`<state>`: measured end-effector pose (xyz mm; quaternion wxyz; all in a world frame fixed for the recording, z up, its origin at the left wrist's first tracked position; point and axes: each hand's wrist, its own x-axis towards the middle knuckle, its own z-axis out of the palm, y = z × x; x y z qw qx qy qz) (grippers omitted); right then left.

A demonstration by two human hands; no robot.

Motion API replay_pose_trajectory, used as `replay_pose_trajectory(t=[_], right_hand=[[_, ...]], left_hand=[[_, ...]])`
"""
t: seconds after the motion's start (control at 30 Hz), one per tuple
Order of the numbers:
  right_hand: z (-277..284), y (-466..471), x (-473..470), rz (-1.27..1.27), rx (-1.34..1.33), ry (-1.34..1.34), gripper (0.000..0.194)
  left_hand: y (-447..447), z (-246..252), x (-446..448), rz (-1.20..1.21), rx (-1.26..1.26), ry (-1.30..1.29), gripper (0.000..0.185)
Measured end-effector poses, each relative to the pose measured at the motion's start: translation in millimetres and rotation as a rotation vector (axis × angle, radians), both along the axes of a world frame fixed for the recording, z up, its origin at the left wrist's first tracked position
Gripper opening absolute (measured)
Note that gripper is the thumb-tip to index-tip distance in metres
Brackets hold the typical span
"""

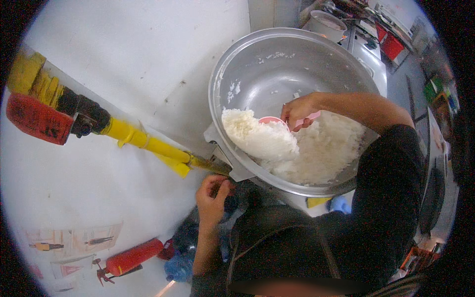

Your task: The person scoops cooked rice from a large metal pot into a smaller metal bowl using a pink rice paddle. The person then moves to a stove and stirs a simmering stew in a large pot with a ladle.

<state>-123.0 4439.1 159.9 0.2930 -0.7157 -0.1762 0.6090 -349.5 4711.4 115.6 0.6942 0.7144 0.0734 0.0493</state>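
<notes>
A large metal basin (pixel 274 89) holds a mass of cooked white rice (pixel 326 148) along its near side. My right hand (pixel 302 111) reaches into it and grips a pink plastic scoop (pixel 272 120), whose rim shows against a mounded clump of rice (pixel 259 139) near the basin's left wall. A pink part of the scoop also shows to the right of my fingers. My left hand (pixel 213 195) is outside, just below the basin's handle (pixel 241 171), with its fingers curled; whether it touches or holds anything is unclear.
A yellow pipe (pixel 148 141) with a red-and-black fitting (pixel 41 118) runs along the white wall to the basin's left. A red fire extinguisher (pixel 135 256) is at lower left, beside a blue plastic bottle (pixel 179 267). Beyond the basin, a pot (pixel 326 28) stands on a stove.
</notes>
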Motion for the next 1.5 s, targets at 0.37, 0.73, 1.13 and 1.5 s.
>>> replay_pose_trajectory(t=[0.37, 0.73, 1.13, 1.5], right_hand=[[-6.8, -13.2, -10.9, -0.08, 0.094, 0.124, 0.009], [24.3, -30.8, 31.7, 0.191, -0.219, -1.486, 0.023], [-10.3, -15.9, 46.8, 0.46, -0.517, -1.364, 0.024], [-9.8, 11.1, 29.4, 0.164, -0.298, -0.52, 0.028]], left_hand=[[-8.1, 15.8, -3.9, 0.053, -0.036, -0.035, 0.012], [-15.9, 30.9, -8.2, 0.106, 0.047, -0.175, 0.015], [-13.9, 1.4, 3.7, 0.146, 0.195, 0.039, 0.03], [-14.3, -12.2, 23.3, 0.105, -0.214, 0.181, 0.036]])
